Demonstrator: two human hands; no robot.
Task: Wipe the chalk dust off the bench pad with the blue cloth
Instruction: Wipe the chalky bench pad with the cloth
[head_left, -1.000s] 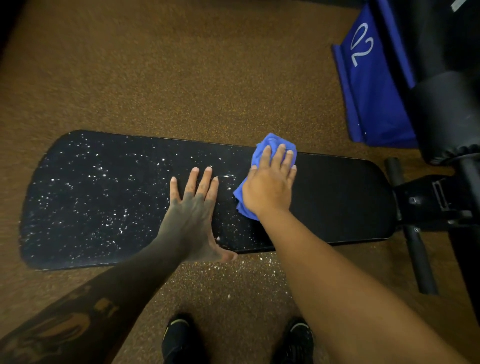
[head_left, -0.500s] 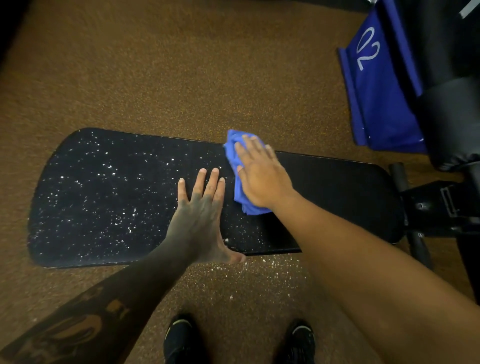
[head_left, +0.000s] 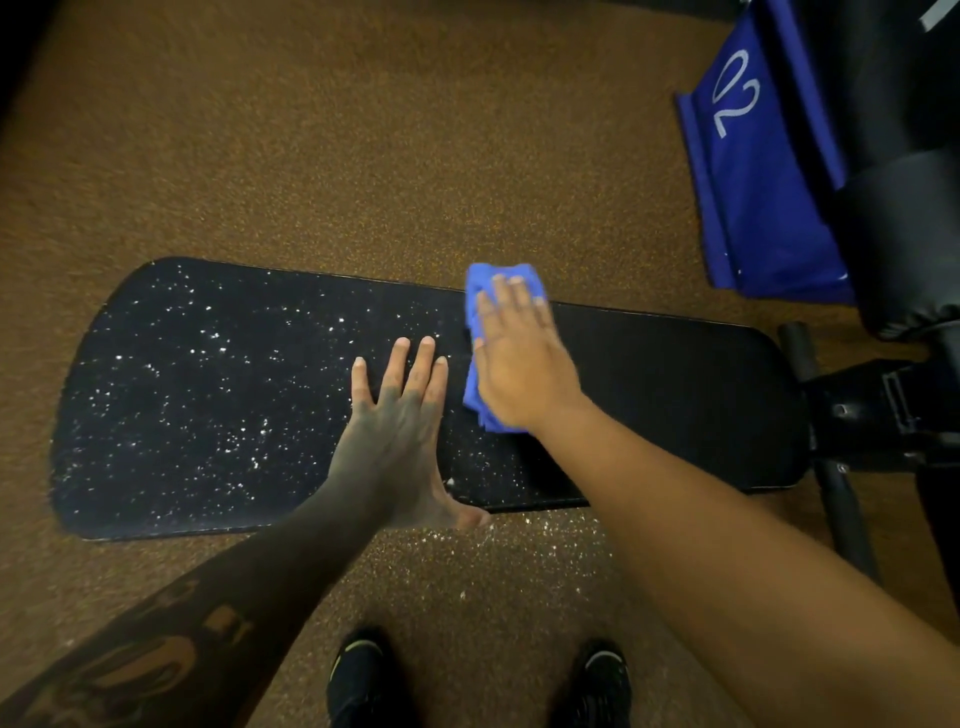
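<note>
Blue cloth (head_left: 478, 291) pressed under straight fingers (head_left: 506, 304) of right hand (head_left: 519, 364) for wiping, left hand (head_left: 397, 426) splayed flat, probably steadying bench pad (head_left: 675, 405).

Person, seen from above. Left hand (head_left: 400, 415) and right hand (head_left: 519, 364) were bare, as were both forearms. Left forearm (head_left: 270, 582), lower left, bore a tattoo (head_left: 135, 670) of bold curved and blocky shapes. Left shoe (head_left: 358, 675) and right shoe (head_left: 597, 680), bottom centre, were black with pale yellow-green trim.
</note>
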